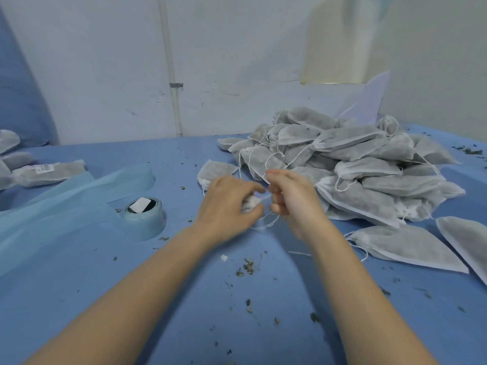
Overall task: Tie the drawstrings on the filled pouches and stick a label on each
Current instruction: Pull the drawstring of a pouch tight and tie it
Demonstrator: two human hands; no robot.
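Observation:
A white filled pouch point(214, 172) lies on the blue table, mostly under my left hand point(226, 204), which pinches its gathered neck. My right hand point(292, 198) is closed on the white drawstring point(271, 221) right beside it, with loops of string hanging between the two hands. A big heap of filled grey pouches point(355, 159) with loose strings rises just right of my hands. A roll of label tape point(144, 216) on blue backing stands to the left. A labelled pouch point(50, 171) lies at the far left.
A long strip of pale blue backing paper point(52, 206) trails left from the roll. Dried herb crumbs point(247, 267) are scattered over the blue table cover point(184, 312). Two more pouches point(405, 245) lie at the right. A white wall and pipe point(174, 85) stand behind.

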